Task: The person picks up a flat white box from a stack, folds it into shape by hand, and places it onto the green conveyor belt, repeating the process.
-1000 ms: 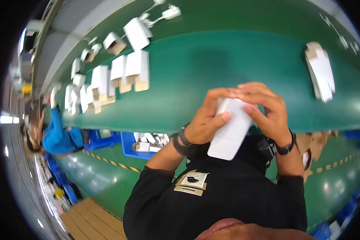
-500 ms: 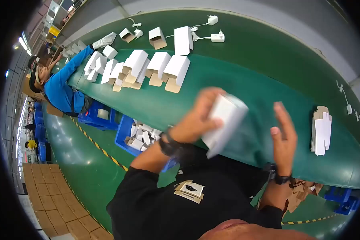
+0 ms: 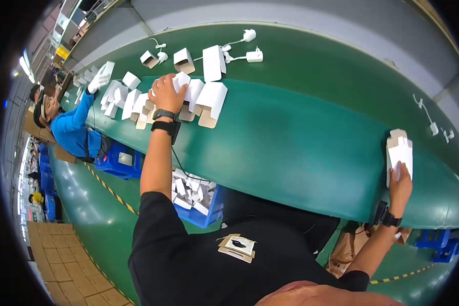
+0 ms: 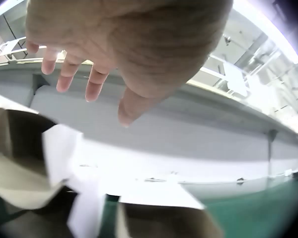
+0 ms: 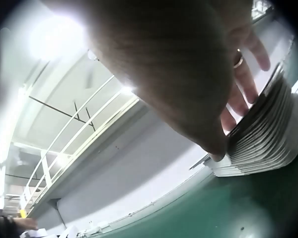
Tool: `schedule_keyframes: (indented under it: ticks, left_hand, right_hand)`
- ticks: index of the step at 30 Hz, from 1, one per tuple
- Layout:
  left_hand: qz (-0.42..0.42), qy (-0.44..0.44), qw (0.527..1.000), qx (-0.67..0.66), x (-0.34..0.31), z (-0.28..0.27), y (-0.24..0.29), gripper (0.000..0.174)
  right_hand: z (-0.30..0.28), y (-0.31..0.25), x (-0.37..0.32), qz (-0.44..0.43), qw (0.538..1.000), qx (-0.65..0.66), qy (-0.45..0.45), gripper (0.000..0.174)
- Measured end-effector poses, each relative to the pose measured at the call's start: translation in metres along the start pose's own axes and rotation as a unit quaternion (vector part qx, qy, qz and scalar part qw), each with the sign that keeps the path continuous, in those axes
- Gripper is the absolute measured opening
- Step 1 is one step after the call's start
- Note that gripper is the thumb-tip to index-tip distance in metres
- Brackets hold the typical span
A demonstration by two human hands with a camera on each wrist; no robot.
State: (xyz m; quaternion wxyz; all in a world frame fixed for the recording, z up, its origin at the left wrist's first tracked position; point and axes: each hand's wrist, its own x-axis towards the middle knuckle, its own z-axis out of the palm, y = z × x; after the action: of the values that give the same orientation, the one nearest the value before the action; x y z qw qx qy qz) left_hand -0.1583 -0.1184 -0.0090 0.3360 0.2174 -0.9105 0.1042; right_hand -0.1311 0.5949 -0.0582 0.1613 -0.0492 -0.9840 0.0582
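My left hand (image 3: 167,94) reaches out over the row of folded white cartons (image 3: 215,99) on the green tabletop. In the left wrist view its fingers (image 4: 94,84) are spread and hold nothing, above cartons (image 4: 161,196) whose brown insides face me. At the right, my right hand (image 3: 401,187) touches the near end of a stack of flattened white cartons (image 3: 400,148). The right wrist view has its fingertips on the stack's top (image 5: 268,144) and the thumb at its edge, with many thin layers below.
White plug adapters (image 3: 254,55) with cables lie along the back ledge, and another adapter (image 3: 433,128) at the far right. A blue bin (image 3: 209,211) of small white boxes stands below the table edge. A person in blue (image 3: 76,130) works at the left.
The folded white carton held between both hands has gone from them. My left hand moved left to the carton row; my right hand moved right onto the flat stack.
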Motion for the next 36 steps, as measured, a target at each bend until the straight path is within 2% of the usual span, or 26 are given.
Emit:
schedule_keyframes:
  ticks: [1, 3, 5, 7, 10, 12, 13, 15, 16, 17, 19, 20, 21, 22, 24, 25, 28, 29, 32, 33, 35, 36]
  left_hand:
    - [0.009, -0.008, 1.000, 0.003, -0.004, -0.007, 0.006, 0.044]
    - [0.094, 0.050, 0.982, -0.159, -0.009, -0.039, 0.030, 0.045]
    - [0.129, 0.013, 0.945, -0.302, -0.029, -0.087, 0.079, 0.040]
    - [0.145, -0.089, 0.872, -0.460, -0.052, -0.124, 0.121, 0.036]
    - [0.218, -0.149, 0.829, -0.493, -0.089, -0.138, 0.168, 0.036]
    - [0.201, -0.302, 0.703, -0.612, -0.107, -0.144, 0.195, 0.034]
    - [0.225, -0.317, 0.676, -0.626, -0.116, -0.143, 0.203, 0.034]
    - [0.200, -0.424, 0.575, -0.671, -0.130, -0.138, 0.212, 0.050]
    - [0.186, -0.476, 0.527, -0.679, -0.132, -0.135, 0.223, 0.058]
    - [0.208, -0.484, 0.512, -0.679, -0.133, -0.135, 0.238, 0.058]
    - [0.117, -0.447, 0.428, -0.777, -0.143, -0.148, 0.258, 0.079]
    - [0.065, -0.418, 0.393, -0.816, -0.146, -0.150, 0.264, 0.091]
    - [0.068, -0.415, 0.407, -0.811, -0.146, -0.151, 0.270, 0.091]
    - [0.044, -0.402, 0.379, -0.832, -0.148, -0.151, 0.278, 0.099]
    - [-0.005, -0.375, 0.323, -0.869, -0.144, -0.146, 0.280, 0.116]
    - [-0.002, -0.370, 0.337, -0.866, -0.139, -0.142, 0.273, 0.116]
    - [0.035, -0.388, 0.358, -0.849, -0.139, -0.135, 0.249, 0.119]
    - [0.030, -0.394, 0.358, -0.846, -0.142, -0.135, 0.244, 0.119]
    - [0.011, -0.462, 0.352, -0.814, -0.140, -0.136, 0.233, 0.125]
    - [0.024, -0.473, 0.334, -0.815, -0.138, -0.136, 0.228, 0.125]
    - [0.033, -0.527, 0.356, -0.771, -0.139, -0.138, 0.213, 0.123]
    - [0.044, -0.539, 0.337, -0.771, -0.139, -0.130, 0.211, 0.123]
  right_hand:
    - [-0.001, 0.004, 0.002, -0.023, 0.999, 0.008, 0.020, 0.042]
    - [-0.004, 0.003, 0.004, -0.039, 0.998, 0.014, 0.036, 0.040]
    - [-0.011, 0.000, 0.007, -0.030, 0.999, 0.039, 0.007, 0.040]
    - [-0.015, -0.004, 0.009, -0.021, 0.999, 0.041, -0.013, 0.040]
    - [-0.009, 0.002, 0.011, -0.006, 0.995, 0.096, -0.024, 0.038]
    - [-0.007, 0.006, 0.010, 0.013, 0.990, 0.136, -0.018, 0.036]
    - [-0.009, -0.003, 0.008, 0.034, 0.987, 0.156, -0.010, 0.034]
    - [-0.019, -0.025, 0.007, -0.040, 0.992, -0.024, 0.118, 0.025]
    - [-0.030, -0.043, 0.002, -0.087, 0.974, -0.028, 0.207, 0.020]
    - [-0.042, -0.068, 0.003, -0.143, 0.945, -0.030, 0.292, 0.015]
    - [-0.068, -0.133, -0.021, -0.126, 0.945, 0.039, 0.299, 0.011]
    - [-0.073, -0.157, -0.031, -0.184, 0.919, 0.122, 0.327, 0.016]
    - [-0.071, -0.181, -0.038, -0.210, 0.904, 0.187, 0.323, 0.018]
    - [-0.070, -0.200, -0.046, -0.239, 0.880, 0.253, 0.322, 0.021]
    - [-0.065, -0.230, -0.064, -0.232, 0.869, 0.354, 0.256, 0.022]
    - [-0.065, -0.236, -0.064, -0.233, 0.862, 0.368, 0.260, 0.022]
    - [-0.067, -0.238, -0.072, -0.227, 0.844, 0.480, 0.075, 0.030]
    - [-0.066, -0.238, -0.075, -0.222, 0.845, 0.481, 0.070, 0.030]
    - [-0.064, -0.240, -0.068, -0.281, 0.799, 0.531, 0.025, 0.035]
    - [-0.066, -0.237, -0.061, -0.267, 0.811, 0.519, 0.036, 0.035]
    - [-0.074, -0.220, -0.044, -0.173, 0.758, 0.628, -0.018, 0.029]
    - [-0.081, -0.207, -0.036, -0.158, 0.771, 0.617, -0.008, 0.029]
